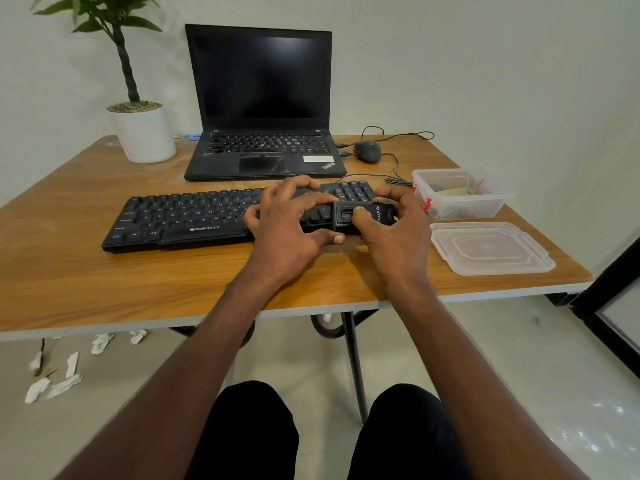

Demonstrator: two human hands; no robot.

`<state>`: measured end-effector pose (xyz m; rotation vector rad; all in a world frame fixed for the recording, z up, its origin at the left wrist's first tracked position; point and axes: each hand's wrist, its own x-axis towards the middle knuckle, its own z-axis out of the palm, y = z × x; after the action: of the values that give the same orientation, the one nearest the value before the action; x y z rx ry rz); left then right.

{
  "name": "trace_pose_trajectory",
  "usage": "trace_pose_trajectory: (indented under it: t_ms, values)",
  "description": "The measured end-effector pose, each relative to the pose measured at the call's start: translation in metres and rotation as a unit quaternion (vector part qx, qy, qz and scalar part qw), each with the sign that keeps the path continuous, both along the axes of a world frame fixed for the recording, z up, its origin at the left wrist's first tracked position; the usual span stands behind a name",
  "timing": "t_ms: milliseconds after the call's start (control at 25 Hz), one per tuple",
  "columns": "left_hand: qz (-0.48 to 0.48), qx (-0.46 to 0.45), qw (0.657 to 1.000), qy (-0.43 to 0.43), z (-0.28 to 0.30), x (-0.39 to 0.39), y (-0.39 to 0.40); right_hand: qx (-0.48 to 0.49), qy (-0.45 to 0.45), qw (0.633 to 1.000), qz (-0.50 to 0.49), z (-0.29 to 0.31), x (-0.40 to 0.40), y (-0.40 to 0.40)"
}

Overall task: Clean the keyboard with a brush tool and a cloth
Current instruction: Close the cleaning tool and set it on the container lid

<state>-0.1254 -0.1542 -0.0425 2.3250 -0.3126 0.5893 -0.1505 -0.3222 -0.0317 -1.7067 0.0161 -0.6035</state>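
A black Zebronics keyboard (180,216) lies across the middle of the wooden table (104,278). My right hand (394,233) grips a black block-shaped brush tool (363,216) over the keyboard's right end, with the thumb pressed on its round button. My left hand (291,220) rests on the keyboard just left of the tool, fingers curved over the keys, index fingertip touching the tool's upper left edge and thumb lying along the keyboard's front edge. I cannot see the tool's bristles.
An open black laptop (263,105) stands behind the keyboard, with a wired mouse (367,151) to its right. A clear plastic box (460,192) holding small items and its lid (491,247) sit at the right. A potted plant (140,129) stands at the back left.
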Motion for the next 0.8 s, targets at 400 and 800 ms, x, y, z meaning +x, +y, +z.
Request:
trace_pose_trajectory:
  t_ms: [400,800]
  values:
    - [0.014,-0.055,0.998,0.009,-0.0029,0.0039,0.0046,0.087,0.009,0.996,0.033,-0.0038,0.0105,-0.0044]
    - [0.022,-0.069,0.997,0.012,0.0013,0.0029,0.0011,-0.031,0.026,0.997,0.059,0.0055,0.004,-0.0044]
